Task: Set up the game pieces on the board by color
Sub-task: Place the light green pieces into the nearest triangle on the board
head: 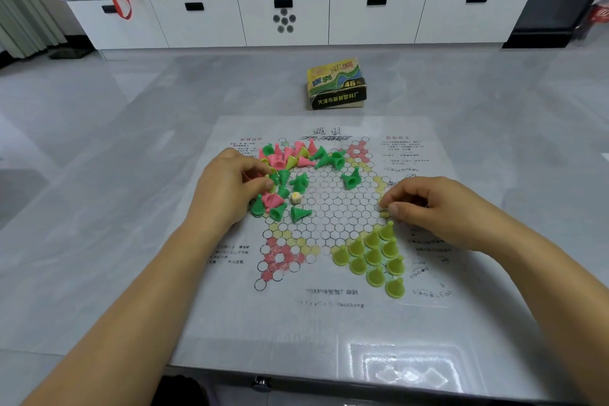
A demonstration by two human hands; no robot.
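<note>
A paper game board (329, 208) printed with a star of circles lies flat in front of me. Several yellow-green cone pieces (374, 255) stand in a neat triangle on the board's near right point. At the far left of the board, a loose pile of pink, dark green and yellow-green pieces (290, 168) lies tumbled around a small white die (296, 197). My left hand (227, 188) rests on the pile's left edge, fingertips pinched on what looks like a yellow-green piece. My right hand (425, 204) hovers just above the triangle's top piece, its fingers curled together with nothing visible in them.
The game's yellow and green box (336, 84) sits beyond the board. A long white cabinet (283, 20) with bags, bottles and cans on top runs along the back wall. A single dark green piece (351, 178) lies apart, right of the pile.
</note>
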